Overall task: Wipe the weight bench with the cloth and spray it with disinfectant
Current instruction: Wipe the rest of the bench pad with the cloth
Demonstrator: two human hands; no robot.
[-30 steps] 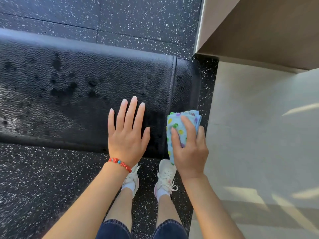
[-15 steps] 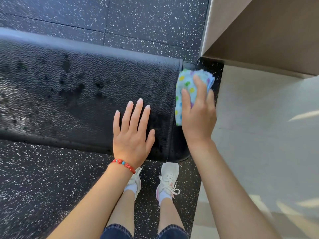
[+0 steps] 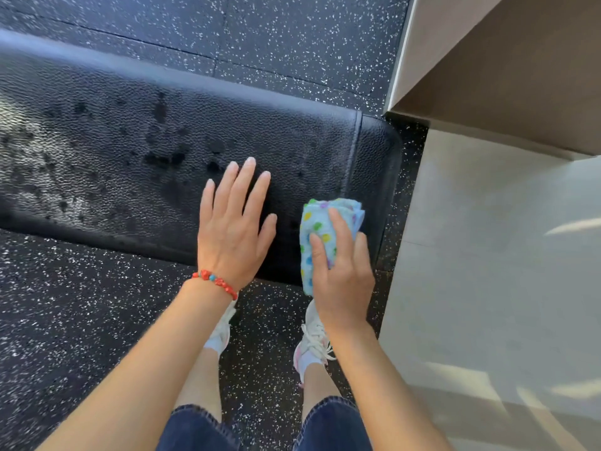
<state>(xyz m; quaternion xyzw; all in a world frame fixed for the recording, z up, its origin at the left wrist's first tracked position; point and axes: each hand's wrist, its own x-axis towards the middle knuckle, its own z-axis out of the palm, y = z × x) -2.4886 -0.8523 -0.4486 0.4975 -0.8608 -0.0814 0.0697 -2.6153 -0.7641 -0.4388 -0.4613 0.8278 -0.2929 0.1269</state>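
Black padded weight bench (image 3: 136, 148) running from the left edge to the middle of the view, its rounded right end near the seam. Dark wet blotches scattered over the textured top, thickest toward the left and centre.

Left hand (image 3: 232, 229) laid palm down on the bench near its front edge, fingers straight and slightly fanned, thumb out to the right. Nothing held. Red bead bracelet (image 3: 216, 283) around the left wrist.

Right hand (image 3: 341, 271) just beside the left one, closed on a folded cloth (image 3: 320, 229), light blue with coloured dots. Thumb and first 2 fingers pressing down over the top of it, the rest of the hand covering its lower right part. Cloth pressed against the bench at the front edge, close to the right end, its lower corner hanging past the edge.

Black speckled floor (image 3: 81, 320) under and around the bench. 2 white sneakers (image 3: 312, 343) below the hands, blue denim shorts (image 3: 331, 424) at the bottom edge. Pale tiled floor (image 3: 487, 255) to the right, a beige wall (image 3: 507, 70) at the upper right.
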